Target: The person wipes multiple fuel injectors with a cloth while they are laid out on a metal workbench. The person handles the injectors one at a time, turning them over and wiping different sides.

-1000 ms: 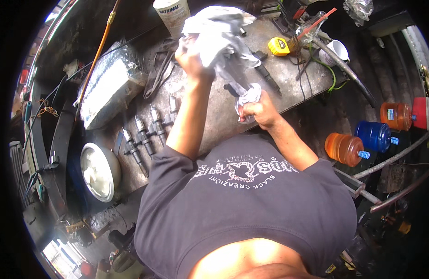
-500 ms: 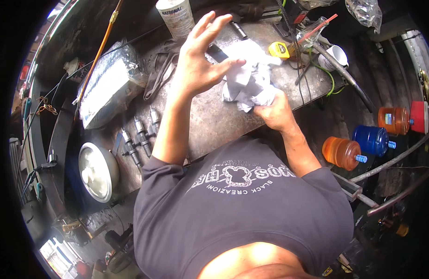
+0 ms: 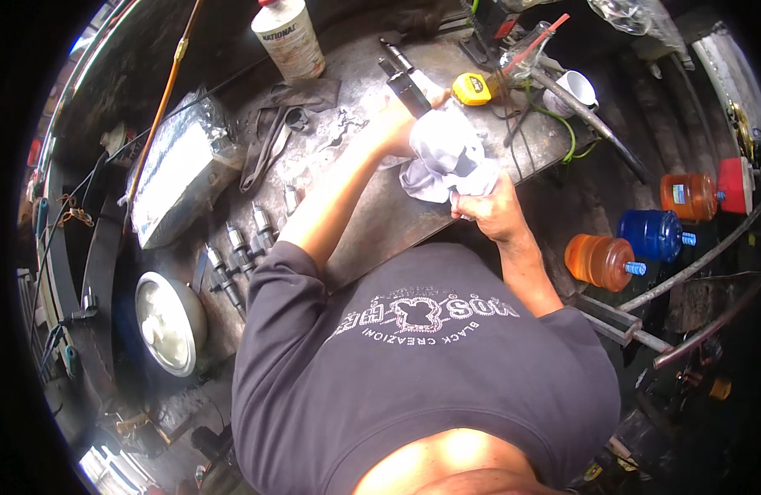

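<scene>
My left hand (image 3: pixel 394 126) is closed around a dark fuel injector (image 3: pixel 408 94), whose narrow end points up and away from me. A crumpled white cloth (image 3: pixel 443 147) covers the near part of that injector. My right hand (image 3: pixel 493 208) grips the cloth's lower right side, with its fingers curled in. Just beyond the held injector lies another dark, slim injector-like part (image 3: pixel 397 54) on the metal bench (image 3: pixel 372 235). Several more injectors (image 3: pixel 236 241) lie side by side near my left forearm.
A yellow tape measure (image 3: pixel 471 89), a glass with a red straw (image 3: pixel 522 59) and a white mug (image 3: pixel 572 93) stand at far right. At left are a plastic-wrapped box (image 3: pixel 183 177), a white lidded pot (image 3: pixel 168 323) and a dark rag (image 3: pixel 269 140). A white bottle (image 3: pixel 290 41) stands behind.
My left hand, raised with spread fingers before, has come down and closed on the injector by the cloth. My right hand keeps its grip on the cloth. The view has shifted slightly.
</scene>
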Available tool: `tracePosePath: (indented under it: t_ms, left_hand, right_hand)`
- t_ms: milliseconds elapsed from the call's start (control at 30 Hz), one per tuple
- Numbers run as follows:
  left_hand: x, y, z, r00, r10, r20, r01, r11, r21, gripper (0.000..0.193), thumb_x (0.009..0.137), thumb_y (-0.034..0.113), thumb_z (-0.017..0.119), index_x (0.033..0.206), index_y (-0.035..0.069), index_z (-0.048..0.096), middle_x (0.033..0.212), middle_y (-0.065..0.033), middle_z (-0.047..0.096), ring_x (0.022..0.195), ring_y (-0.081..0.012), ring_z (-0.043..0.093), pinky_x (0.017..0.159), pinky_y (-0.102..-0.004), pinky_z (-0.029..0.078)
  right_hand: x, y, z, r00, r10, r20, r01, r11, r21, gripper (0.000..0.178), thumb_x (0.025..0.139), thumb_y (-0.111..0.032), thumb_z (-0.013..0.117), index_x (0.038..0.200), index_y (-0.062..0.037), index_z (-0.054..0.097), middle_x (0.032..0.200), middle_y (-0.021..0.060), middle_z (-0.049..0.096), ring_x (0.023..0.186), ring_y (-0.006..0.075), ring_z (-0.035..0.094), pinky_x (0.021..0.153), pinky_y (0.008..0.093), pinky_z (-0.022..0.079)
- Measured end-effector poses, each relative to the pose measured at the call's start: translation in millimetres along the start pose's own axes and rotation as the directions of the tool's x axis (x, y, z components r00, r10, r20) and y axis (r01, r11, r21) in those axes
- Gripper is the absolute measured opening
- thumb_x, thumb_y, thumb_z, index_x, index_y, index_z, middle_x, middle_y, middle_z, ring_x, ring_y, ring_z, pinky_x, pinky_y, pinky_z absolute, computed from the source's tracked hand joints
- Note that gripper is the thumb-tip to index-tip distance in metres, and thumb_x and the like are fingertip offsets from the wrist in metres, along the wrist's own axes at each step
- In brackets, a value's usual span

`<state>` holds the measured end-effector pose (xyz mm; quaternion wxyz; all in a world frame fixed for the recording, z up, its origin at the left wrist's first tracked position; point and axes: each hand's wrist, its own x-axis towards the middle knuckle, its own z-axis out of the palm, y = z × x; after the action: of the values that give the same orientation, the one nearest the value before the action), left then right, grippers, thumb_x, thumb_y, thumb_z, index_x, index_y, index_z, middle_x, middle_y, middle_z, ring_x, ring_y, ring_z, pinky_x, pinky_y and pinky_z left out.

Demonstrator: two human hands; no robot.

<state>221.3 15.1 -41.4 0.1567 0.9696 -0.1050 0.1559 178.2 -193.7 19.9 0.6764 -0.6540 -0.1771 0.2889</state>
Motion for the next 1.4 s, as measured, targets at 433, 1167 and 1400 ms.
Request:
tracePosePath:
  t_ms: [433, 1167, 1400]
  left_hand:
    - [-1.5, -4.5, -80.8, 0.858, -0.49, -0.153, -0.288, -0.213, -0.934, 0.036, 0.08, 0.009, 0.062, 0.112, -0.001, 0.05, 0.097, -0.0116, 0.061, 0.087, -0.0196, 0.061, 0.075, -0.0323, 0.052]
    - [-38.8, 60.1, -98.3, 0.703, -0.605, -0.374, -0.186, 0.351, -0.918, 0.024, 0.077, 0.003, 0.062, 0.099, 0.0, 0.054, 0.087, -0.0077, 0.057, 0.082, -0.0175, 0.059, 0.072, -0.0291, 0.05]
    - [-38.5, 32.5, -107.7, 0.767, -0.611, -0.198, -0.209, 0.053, -0.976, 0.025, 0.087, 0.017, 0.055, 0.104, 0.0, 0.052, 0.078, -0.006, 0.058, 0.064, -0.0126, 0.058, 0.056, -0.024, 0.049]
  right_hand:
    - [-12.0, -12.3, -6.8, 0.999, 0.004, 0.05, -0.022, 0.927, 0.375, 0.027, 0.065, 0.002, 0.058, 0.092, 0.0045, 0.055, 0.066, 0.0082, 0.057, 0.055, 0.0161, 0.057, 0.051, 0.0291, 0.049]
    - [-4.1, 13.3, 34.2, 0.862, -0.487, 0.143, 0.408, 0.497, -0.766, 0.025, 0.068, -0.006, 0.06, 0.092, 0.0001, 0.06, 0.084, 0.0142, 0.064, 0.078, 0.0342, 0.062, 0.072, 0.038, 0.049]
    - [-9.5, -1.9, 34.8, 0.93, 0.119, 0.347, -0.064, 0.984, -0.168, 0.027, 0.07, 0.004, 0.055, 0.098, 0.0039, 0.057, 0.065, 0.0092, 0.06, 0.061, 0.016, 0.06, 0.054, 0.0295, 0.048]
